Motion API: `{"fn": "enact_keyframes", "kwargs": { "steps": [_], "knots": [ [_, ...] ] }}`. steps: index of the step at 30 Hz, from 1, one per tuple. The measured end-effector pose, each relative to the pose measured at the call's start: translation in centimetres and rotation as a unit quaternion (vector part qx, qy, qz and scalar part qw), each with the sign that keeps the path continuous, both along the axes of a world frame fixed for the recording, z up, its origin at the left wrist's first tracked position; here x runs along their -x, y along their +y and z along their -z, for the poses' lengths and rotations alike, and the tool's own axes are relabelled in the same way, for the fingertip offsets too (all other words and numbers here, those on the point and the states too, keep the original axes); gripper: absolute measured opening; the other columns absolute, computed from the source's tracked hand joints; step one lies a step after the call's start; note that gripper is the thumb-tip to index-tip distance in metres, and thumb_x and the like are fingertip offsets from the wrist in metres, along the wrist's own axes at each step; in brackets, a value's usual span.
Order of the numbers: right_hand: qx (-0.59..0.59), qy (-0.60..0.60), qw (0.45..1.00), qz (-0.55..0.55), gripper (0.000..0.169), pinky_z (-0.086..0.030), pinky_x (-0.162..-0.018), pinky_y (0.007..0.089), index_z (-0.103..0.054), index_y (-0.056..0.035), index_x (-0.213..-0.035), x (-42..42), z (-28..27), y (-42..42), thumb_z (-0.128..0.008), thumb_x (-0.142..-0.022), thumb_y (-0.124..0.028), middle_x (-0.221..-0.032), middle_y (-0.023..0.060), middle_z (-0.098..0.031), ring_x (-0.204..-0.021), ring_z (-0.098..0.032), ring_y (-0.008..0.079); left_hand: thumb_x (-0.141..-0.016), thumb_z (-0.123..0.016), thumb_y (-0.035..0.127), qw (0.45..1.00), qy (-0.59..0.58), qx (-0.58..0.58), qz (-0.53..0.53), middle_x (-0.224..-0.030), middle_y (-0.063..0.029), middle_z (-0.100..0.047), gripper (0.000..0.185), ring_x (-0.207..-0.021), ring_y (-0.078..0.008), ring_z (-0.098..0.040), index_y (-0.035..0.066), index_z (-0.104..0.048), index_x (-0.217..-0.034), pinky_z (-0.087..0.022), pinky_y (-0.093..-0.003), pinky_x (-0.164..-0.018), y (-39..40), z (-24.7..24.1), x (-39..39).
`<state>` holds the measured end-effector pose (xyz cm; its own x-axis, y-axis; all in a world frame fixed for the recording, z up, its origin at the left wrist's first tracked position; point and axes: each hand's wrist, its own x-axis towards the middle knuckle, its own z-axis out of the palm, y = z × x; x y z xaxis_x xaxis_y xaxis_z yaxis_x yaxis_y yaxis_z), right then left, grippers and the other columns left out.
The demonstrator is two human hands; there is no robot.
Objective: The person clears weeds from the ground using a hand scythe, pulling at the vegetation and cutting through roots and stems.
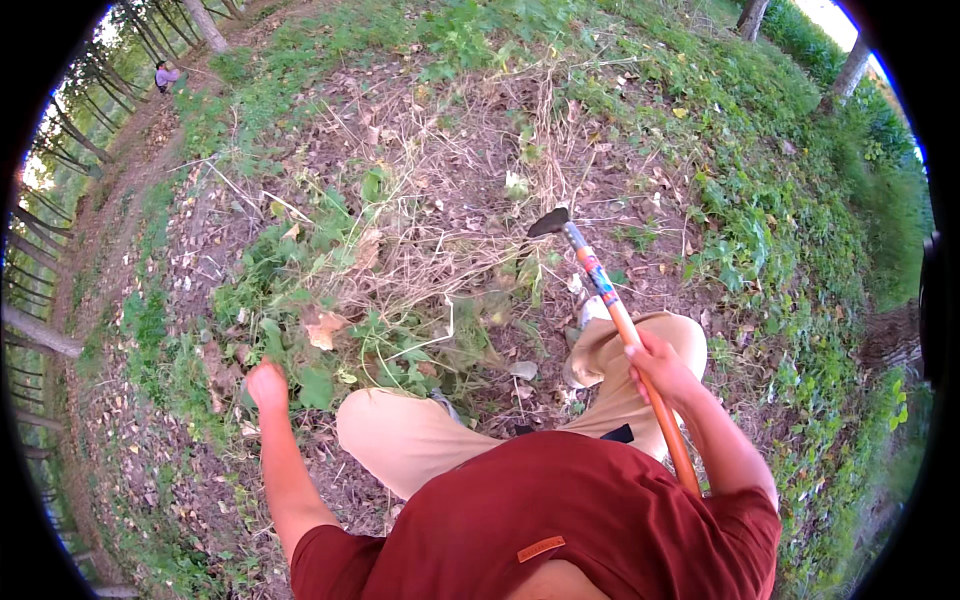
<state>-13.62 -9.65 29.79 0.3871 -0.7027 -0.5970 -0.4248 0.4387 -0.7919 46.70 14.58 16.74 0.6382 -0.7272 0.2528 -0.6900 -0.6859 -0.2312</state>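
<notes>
My right hand [661, 366] is wrapped around the orange handle of a short hoe [619, 313]. Its dark metal blade [550, 223] is up ahead of my right knee, by dry stalks, and a colourful printed band circles the handle near the head. Off to the left, my left hand [267, 384] is low among green weeds [274, 341] with its fingers curled. Whether it grips any stems is hidden by the hand itself. Between the hands lies a tangle of pulled-looking vines and dry straw [420, 259], and a large brown dry leaf [325, 330] rests on the greenery.
My bent knees in tan trousers [409, 431] flank the ground before me. A grey stone [523, 370] lies between my feet. Low green plants [757, 247] cover the right side. A tree trunk [892, 335] stands close at right. Another person [165, 76] is far off at upper left.
</notes>
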Motion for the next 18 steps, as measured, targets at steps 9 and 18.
{"fn": "enact_keyframes", "kwargs": {
  "steps": [9,18],
  "knots": [
    [0.051,-0.024,0.998,-0.003,0.044,-0.035,-0.036,0.0208,-0.035,-0.0067,-0.132,0.4,-0.4,1.4,-0.048,-0.091,-0.017,-0.061,-0.0008,-0.045,-0.040,-0.041,0.0069,-0.084,-0.046,0.027,0.995,0.020,0.019,-0.097,-0.073,-0.0214,-0.062,0.030,-0.069,-0.0378,-0.060,0.001,-0.059,-0.078,-0.048,-0.0470,-0.063,-0.2,-3.2,-2.2],
    [0.436,0.100,0.879,-0.167,0.056,-0.048,-0.063,0.0403,-0.033,-0.0114,-0.133,-12.8,-5.6,-4.6,-0.053,-0.084,-0.028,-0.071,0.0157,-0.060,-0.067,-0.061,0.0296,-0.086,-0.045,0.032,0.992,0.023,0.010,-0.124,-0.075,-0.0226,-0.062,0.037,-0.069,-0.0381,-0.061,-0.001,-0.062,-0.083,-0.048,-0.0472,-0.064,3.1,-4.7,-2.2]
  ]
}}
